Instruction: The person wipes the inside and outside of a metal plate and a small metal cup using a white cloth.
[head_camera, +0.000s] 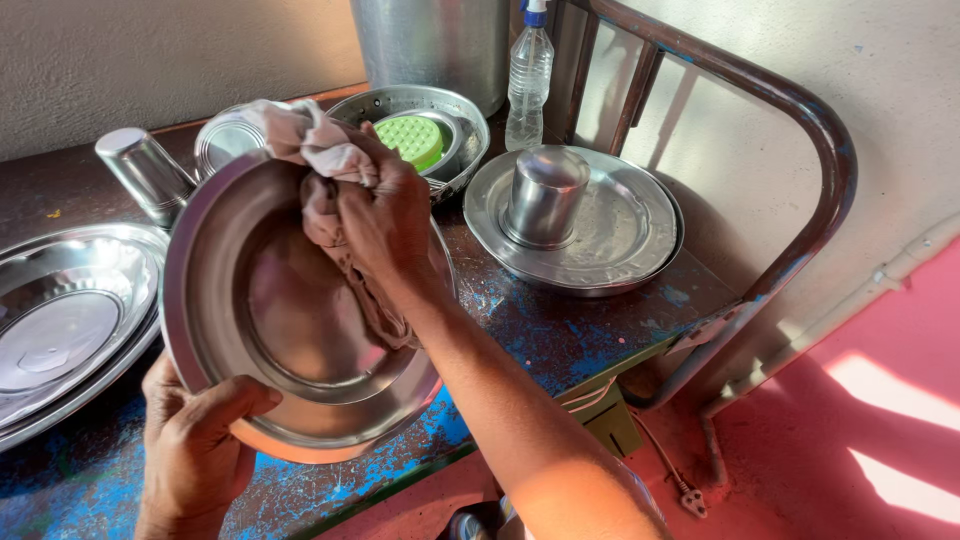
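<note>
My left hand (195, 440) grips the lower rim of a round steel plate (270, 310), holding it tilted above the table. My right hand (385, 215) presses a crumpled pale cloth (315, 145) against the plate's upper inside face. The cloth bunches over the top rim and trails down under my palm.
On the worn blue table (560, 330), a steel tumbler (545, 195) stands upside down on stacked plates (620, 240) at right. More plates (60, 320) lie at left, with a tipped tumbler (145, 170) behind. A bowl with a green scrubber (415, 135), a plastic bottle (528, 75) and a metal chair frame (800, 120) are behind.
</note>
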